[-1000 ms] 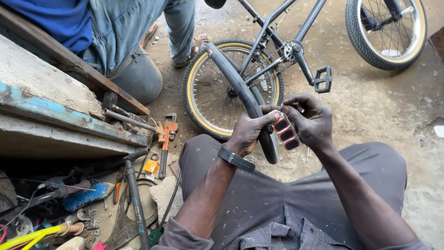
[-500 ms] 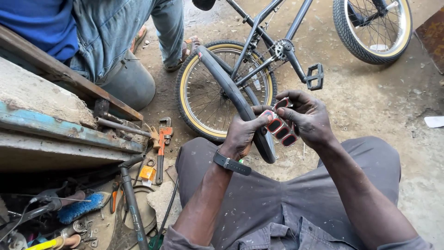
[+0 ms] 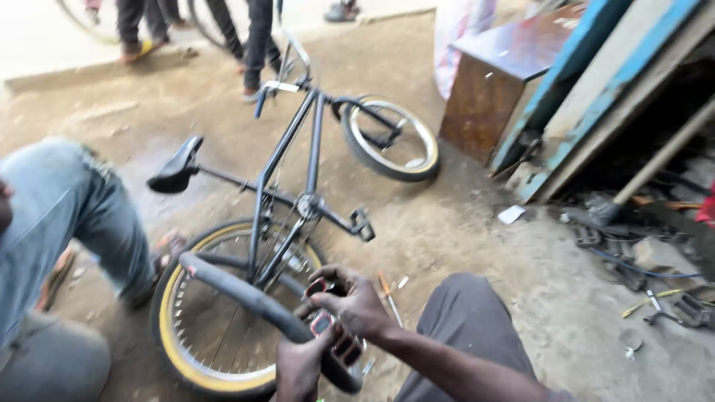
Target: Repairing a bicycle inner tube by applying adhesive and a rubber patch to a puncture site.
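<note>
Head view, looking down past the person's knees. The right hand [image 3: 356,304] and left hand [image 3: 302,366] meet low in the frame on a red-and-black bicycle pedal [image 3: 331,331]. The right fingers [image 3: 328,300] curl over its upper end; the left hand closes on it from below, thumb raised against its near face. The pedal lies between both sets of fingers, largely covered by them. A black curved tube [image 3: 253,298] passes just under and left of the hands and ends beneath the pedal. Behind it lies a small black bicycle [image 3: 298,186] on the dirt ground [image 3: 462,238], its yellow-rimmed wheel [image 3: 216,320] nearest. A second person's denim-clad leg [image 3: 67,216] crouches at left. Scattered tools [image 3: 648,298] lie at right beside a blue-painted wooden frame [image 3: 588,82].
</note>
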